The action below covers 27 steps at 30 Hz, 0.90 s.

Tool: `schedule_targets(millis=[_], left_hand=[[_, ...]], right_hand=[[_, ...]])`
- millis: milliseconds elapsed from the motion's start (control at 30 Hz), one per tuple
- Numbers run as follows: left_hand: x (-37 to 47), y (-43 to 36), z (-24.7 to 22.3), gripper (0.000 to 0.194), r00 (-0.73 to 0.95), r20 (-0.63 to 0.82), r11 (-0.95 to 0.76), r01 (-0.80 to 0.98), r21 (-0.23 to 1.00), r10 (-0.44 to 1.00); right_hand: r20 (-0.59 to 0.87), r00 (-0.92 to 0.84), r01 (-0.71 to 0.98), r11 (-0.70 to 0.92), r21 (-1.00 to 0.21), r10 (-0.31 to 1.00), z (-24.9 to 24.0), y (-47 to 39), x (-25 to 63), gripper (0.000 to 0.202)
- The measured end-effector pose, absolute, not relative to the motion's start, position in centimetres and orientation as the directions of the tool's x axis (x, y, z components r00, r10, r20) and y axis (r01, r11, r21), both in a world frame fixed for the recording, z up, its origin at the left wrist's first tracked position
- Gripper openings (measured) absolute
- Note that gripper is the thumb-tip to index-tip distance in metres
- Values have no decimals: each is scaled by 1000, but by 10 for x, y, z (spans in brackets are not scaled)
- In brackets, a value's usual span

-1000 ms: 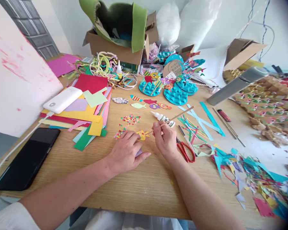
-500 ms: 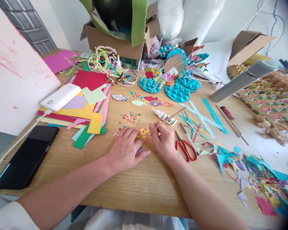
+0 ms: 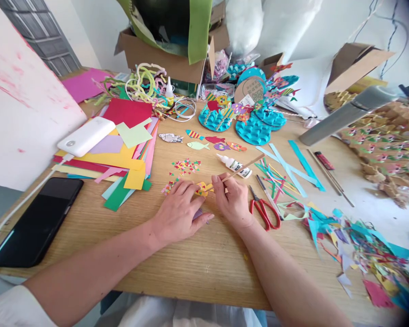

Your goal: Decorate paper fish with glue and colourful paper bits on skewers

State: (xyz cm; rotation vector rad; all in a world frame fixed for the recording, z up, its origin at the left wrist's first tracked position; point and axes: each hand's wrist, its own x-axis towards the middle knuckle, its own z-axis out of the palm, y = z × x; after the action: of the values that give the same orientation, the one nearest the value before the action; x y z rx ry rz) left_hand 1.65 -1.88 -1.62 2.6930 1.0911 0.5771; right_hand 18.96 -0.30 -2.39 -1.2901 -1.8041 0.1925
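A yellow paper fish with coloured bits (image 3: 203, 188) lies on the table between my hands. My left hand (image 3: 177, 206) rests on the table with its fingers stretched out, the fingertips at the fish's left side. A purple scrap (image 3: 197, 214) shows partly under that hand. Pinched in my right hand (image 3: 234, 200) is a thin wooden stick (image 3: 245, 165), its lower tip down at the fish. Small paper confetti bits (image 3: 186, 167) lie just beyond my left fingers. Behind my right hand, a white glue bottle (image 3: 234, 165) lies on its side.
Red-handled scissors (image 3: 265, 213) and a pen (image 3: 267, 190) lie to the right, beside paper strips and a scrap heap (image 3: 368, 245). Several paper fish (image 3: 197, 146) lie farther back. On the left are stacked coloured papers (image 3: 129, 111), a power bank (image 3: 87, 135) and a phone (image 3: 37, 222).
The camera view has shifted very slightly. Both hands, the stick and the yellow fish look almost unmoved.
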Motion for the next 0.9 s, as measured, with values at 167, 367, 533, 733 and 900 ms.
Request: schedule_targets(millis=[167,367,533,733,900], left_hand=[[16,-19,-16,38,654,286,-714,627,312,700],[16,-19,-16,38,659,280,-715,628,306,698],[16,-19,-16,36,662,274,-716,630,302,698],[17,-19,-16,38,661,268,-713,634,300,701],[16,-19,-16,38,660,272,-714,634,299,700]], right_hand=[[562,-76,691,449,-566,824,-23,-3,190,25],[557,-92,697,453,-556,826,-22,-4,190,25],[553,-96,700,451,-553,827,-23,-3,189,27],[553,-101,692,458,-558,827,-23,-3,189,26],[556,-104,698,459,-550,825,-23,-2,188,26]])
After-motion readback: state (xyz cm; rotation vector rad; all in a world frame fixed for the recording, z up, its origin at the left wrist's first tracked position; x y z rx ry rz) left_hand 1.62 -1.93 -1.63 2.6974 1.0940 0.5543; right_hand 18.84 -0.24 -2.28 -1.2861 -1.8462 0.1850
